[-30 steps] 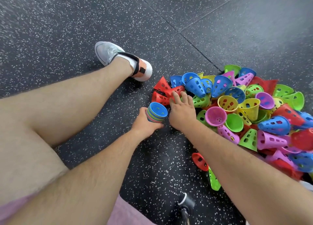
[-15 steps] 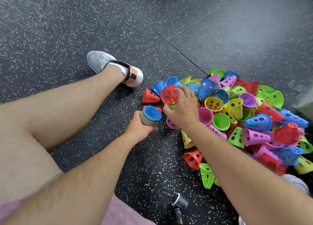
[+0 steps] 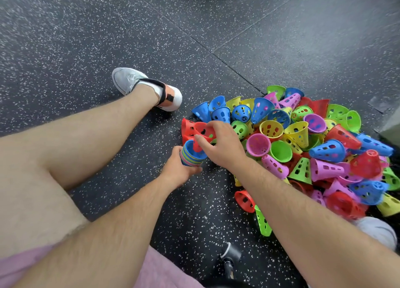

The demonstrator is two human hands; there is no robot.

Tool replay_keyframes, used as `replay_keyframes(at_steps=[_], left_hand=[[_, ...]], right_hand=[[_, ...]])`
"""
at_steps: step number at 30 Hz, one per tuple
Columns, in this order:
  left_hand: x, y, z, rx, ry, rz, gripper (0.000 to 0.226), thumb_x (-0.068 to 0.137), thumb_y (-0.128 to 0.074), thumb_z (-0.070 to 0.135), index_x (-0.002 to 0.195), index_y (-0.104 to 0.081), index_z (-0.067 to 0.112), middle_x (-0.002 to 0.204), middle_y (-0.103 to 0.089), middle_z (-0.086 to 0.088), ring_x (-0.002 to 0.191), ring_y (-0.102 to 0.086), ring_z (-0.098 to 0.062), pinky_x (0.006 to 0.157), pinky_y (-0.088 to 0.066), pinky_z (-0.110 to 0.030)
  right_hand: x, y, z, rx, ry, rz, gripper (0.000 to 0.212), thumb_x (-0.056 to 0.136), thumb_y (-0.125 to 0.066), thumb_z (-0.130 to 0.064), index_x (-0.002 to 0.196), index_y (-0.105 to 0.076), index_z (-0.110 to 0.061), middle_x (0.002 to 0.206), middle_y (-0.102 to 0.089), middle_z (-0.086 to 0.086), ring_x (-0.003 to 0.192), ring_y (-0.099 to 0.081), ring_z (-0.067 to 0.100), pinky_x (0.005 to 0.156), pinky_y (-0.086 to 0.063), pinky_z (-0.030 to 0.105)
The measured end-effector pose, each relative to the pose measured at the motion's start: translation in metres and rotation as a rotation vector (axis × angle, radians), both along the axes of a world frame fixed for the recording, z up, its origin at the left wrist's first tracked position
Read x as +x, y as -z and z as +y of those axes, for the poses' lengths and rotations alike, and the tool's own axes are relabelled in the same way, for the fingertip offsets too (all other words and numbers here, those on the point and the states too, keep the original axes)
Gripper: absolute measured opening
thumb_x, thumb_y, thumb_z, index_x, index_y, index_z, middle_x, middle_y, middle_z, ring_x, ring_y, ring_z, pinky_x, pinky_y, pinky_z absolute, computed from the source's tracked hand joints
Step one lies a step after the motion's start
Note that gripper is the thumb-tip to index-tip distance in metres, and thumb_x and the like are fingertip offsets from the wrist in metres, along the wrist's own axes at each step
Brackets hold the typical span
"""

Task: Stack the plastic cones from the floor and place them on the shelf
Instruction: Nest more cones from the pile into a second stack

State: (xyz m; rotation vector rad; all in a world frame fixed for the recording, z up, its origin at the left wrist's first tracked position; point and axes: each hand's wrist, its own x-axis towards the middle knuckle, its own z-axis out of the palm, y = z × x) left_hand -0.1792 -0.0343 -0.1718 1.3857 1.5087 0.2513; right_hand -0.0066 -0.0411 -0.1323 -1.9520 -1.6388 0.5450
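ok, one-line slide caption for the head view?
The right hand holds a red cone at the mouth of the stack gripped by the left hand, beside the cone pile.

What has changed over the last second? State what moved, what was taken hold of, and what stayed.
The right hand gripped a red cone from the pile of cones and carried it left; its narrow end now dips into the stack of cones. The left hand still holds that stack; the pile stays on the floor.
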Motion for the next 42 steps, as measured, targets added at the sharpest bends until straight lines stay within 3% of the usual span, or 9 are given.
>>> replay_keyframes(at_steps=[4, 7, 10, 13, 20, 27, 36, 39, 42], left_hand=[[0.002, -0.004, 0.000, 0.023, -0.047, 0.001, 0.057, 0.077, -0.087, 0.014, 0.118, -0.048, 0.016, 0.089, -0.064, 0.009, 0.074, -0.059, -0.008, 0.060, -0.044, -0.012], [-0.003, -0.004, 0.004, 0.028, -0.091, 0.032, 0.055, 0.076, -0.087, 0.018, 0.114, -0.047, 0.021, 0.084, -0.062, 0.010, 0.069, -0.057, -0.008, 0.054, -0.041, -0.010], [-0.014, -0.002, 0.008, -0.013, -0.138, 0.093, 0.058, 0.075, -0.087, 0.026, 0.114, -0.044, 0.026, 0.090, -0.064, 0.009, 0.080, -0.062, -0.015, 0.067, -0.045, -0.029], [-0.021, 0.003, 0.011, -0.020, -0.173, 0.125, 0.059, 0.076, -0.086, 0.026, 0.114, -0.042, 0.025, 0.094, -0.064, 0.006, 0.088, -0.063, -0.023, 0.074, -0.042, -0.030], [-0.026, 0.010, 0.014, -0.031, -0.194, 0.104, 0.061, 0.072, -0.088, 0.020, 0.113, -0.042, 0.022, 0.099, -0.065, 0.003, 0.095, -0.065, -0.023, 0.085, -0.049, -0.033], [-0.026, 0.013, 0.015, -0.040, -0.198, 0.105, 0.065, 0.069, -0.091, 0.024, 0.114, -0.043, 0.024, 0.105, -0.068, 0.002, 0.100, -0.067, -0.024, 0.095, -0.052, -0.039], [-0.024, 0.004, 0.010, -0.040, -0.169, 0.098, 0.067, 0.071, -0.093, 0.026, 0.116, -0.043, 0.024, 0.103, -0.067, 0.006, 0.100, -0.066, -0.021, 0.092, -0.048, -0.034], [-0.025, 0.003, 0.010, -0.033, -0.165, 0.112, 0.067, 0.070, -0.093, 0.027, 0.116, -0.044, 0.023, 0.105, -0.068, 0.004, 0.100, -0.066, -0.022, 0.093, -0.051, -0.036], [-0.024, 0.004, 0.012, -0.030, -0.164, 0.117, 0.067, 0.070, -0.093, 0.028, 0.115, -0.045, 0.024, 0.102, -0.069, 0.005, 0.099, -0.067, -0.022, 0.095, -0.052, -0.039]], right_hand=[[-0.013, 0.002, 0.002, -0.098, -0.133, -0.030, 0.056, 0.084, -0.059, -0.064, 0.123, -0.060, -0.024, 0.107, -0.063, -0.005, 0.103, -0.053, 0.016, 0.092, -0.046, 0.037], [-0.022, 0.006, 0.005, -0.181, -0.205, 0.017, 0.057, 0.092, -0.050, -0.063, 0.132, -0.058, -0.024, 0.115, -0.063, 0.001, 0.113, -0.053, 0.018, 0.098, -0.043, 0.036], [-0.028, 0.021, 0.014, -0.126, -0.196, -0.001, 0.038, 0.103, -0.044, -0.037, 0.132, -0.059, -0.020, 0.125, -0.065, 0.003, 0.119, -0.052, 0.025, 0.102, -0.040, 0.038], [-0.028, 0.038, 0.022, -0.137, -0.245, -0.228, 0.044, 0.095, -0.047, -0.014, 0.137, -0.056, -0.021, 0.135, -0.056, 0.010, 0.119, -0.050, 0.034, 0.102, -0.041, 0.045], [-0.030, 0.052, 0.033, -0.273, -0.379, -0.473, 0.063, 0.089, -0.055, -0.012, 0.148, -0.044, -0.033, 0.157, -0.033, 0.012, 0.134, -0.037, 0.033, 0.107, -0.037, 0.043], [-0.023, 0.046, 0.034, -0.254, -0.384, -0.550, 0.040, 0.090, -0.054, -0.005, 0.129, -0.058, -0.012, 0.142, -0.042, 0.011, 0.123, -0.043, 0.031, 0.091, -0.043, 0.039], [0.004, 0.044, 0.034, -0.212, -0.429, -0.624, 0.031, 0.092, -0.053, -0.010, 0.122, -0.062, -0.013, 0.122, -0.054, 0.004, 0.113, -0.047, 0.025, 0.095, -0.040, 0.034], [0.007, 0.044, 0.036, -0.175, -0.330, -0.548, 0.033, 0.090, -0.057, -0.022, 0.120, -0.059, -0.010, 0.120, -0.053, 0.005, 0.111, -0.049, 0.025, 0.099, -0.042, 0.035], [0.012, 0.038, 0.032, -0.109, -0.170, -0.303, 0.053, 0.082, -0.072, -0.038, 0.120, -0.058, -0.004, 0.121, -0.053, 0.008, 0.113, -0.050, 0.028, 0.101, -0.044, 0.039]])
